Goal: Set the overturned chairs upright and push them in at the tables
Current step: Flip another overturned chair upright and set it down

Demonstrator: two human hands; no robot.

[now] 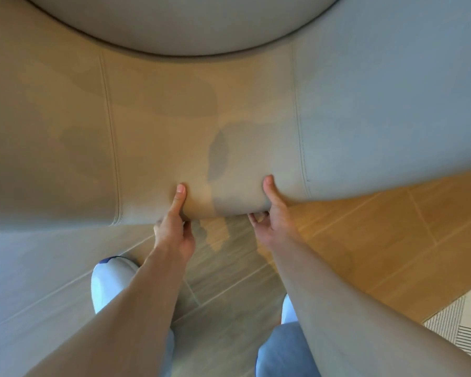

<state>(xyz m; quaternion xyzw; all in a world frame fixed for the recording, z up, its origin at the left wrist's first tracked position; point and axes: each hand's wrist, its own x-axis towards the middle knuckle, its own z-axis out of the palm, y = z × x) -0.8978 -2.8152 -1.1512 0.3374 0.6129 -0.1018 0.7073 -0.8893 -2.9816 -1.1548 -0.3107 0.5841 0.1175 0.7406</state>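
Currently, the curved beige upholstered chair back (201, 126) is gripped at its lower edge by both hands, above the wood-look tiled floor (378, 227). Left hand (174, 229) and right hand (272, 221) are closed on it, thumbs on top, fingers (254, 217) curled beneath. No writing is legible.

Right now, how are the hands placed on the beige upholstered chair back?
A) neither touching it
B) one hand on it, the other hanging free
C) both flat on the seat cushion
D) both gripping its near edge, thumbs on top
D: the left hand and right hand both clasp the near edge of the beige upholstered chair back, thumbs pressed on its upper face and fingers curled underneath, above the wood-look tiled floor.
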